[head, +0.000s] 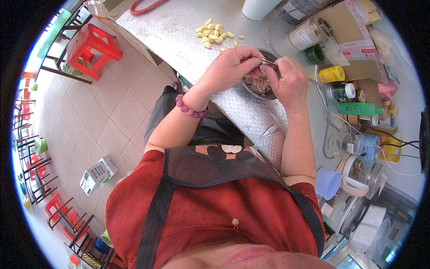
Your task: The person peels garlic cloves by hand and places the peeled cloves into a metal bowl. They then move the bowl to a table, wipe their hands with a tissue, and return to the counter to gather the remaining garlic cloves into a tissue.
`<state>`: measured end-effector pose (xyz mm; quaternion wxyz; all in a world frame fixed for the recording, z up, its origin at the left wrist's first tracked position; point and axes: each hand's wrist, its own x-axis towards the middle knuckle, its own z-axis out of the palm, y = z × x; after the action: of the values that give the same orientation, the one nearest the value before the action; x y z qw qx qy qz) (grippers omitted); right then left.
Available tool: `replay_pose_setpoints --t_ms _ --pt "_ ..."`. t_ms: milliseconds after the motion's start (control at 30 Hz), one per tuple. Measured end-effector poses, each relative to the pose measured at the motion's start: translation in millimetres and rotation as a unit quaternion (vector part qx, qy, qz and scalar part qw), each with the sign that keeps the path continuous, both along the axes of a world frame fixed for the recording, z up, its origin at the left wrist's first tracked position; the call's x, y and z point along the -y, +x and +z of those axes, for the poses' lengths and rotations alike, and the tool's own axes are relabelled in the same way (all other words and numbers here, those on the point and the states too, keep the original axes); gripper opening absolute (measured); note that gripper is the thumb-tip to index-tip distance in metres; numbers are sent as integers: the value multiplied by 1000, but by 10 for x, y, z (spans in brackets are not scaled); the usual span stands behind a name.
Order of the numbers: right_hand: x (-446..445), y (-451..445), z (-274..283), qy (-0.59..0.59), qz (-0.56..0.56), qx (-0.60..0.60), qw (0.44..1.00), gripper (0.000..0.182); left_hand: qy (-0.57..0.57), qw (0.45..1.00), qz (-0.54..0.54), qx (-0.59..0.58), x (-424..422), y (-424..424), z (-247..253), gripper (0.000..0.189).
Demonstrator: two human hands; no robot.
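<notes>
Both hands meet over a round metal bowl (pixel 267 54) on the silvery, embossed table cover (pixel 161 30). Papery garlic skins and unpeeled pieces (pixel 258 84) lie in the bowl. My left hand (pixel 231 65), with a purple bead bracelet at its wrist, pinches a small pale piece, apparently a garlic clove (pixel 264 63), mostly hidden by fingers. Between the fingers of my right hand (pixel 291 82) is a thin dark metal tool (pixel 270 63), perhaps a small knife. Beyond the left hand lies a loose pile of peeled garlic cloves (pixel 211 33).
A white cup (pixel 258 8) and a labelled jar (pixel 304 35) stand beyond the bowl. Bottles, including a green one (pixel 357 109), cables and a lilac cup (pixel 327 183) crowd the right side. A red plastic stool (pixel 92 48) stands on the tiled floor at left.
</notes>
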<state>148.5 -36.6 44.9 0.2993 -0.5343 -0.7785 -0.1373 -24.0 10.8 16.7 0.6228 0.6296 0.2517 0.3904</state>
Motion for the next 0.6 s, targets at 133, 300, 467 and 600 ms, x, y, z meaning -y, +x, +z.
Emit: replay_pose_setpoints --t_ms 133,300,467,600 --pt "-14 1 0 21 16 -10 1000 34 0 1000 -10 -3 5 -9 20 19" --pt "2 -2 27 3 19 8 1000 32 -9 999 -28 17 13 -12 12 19" --pt "-2 12 32 9 23 23 999 33 -30 998 -42 43 8 9 -19 17" --pt "-4 15 31 17 30 16 999 34 -43 998 -40 29 13 15 12 16"
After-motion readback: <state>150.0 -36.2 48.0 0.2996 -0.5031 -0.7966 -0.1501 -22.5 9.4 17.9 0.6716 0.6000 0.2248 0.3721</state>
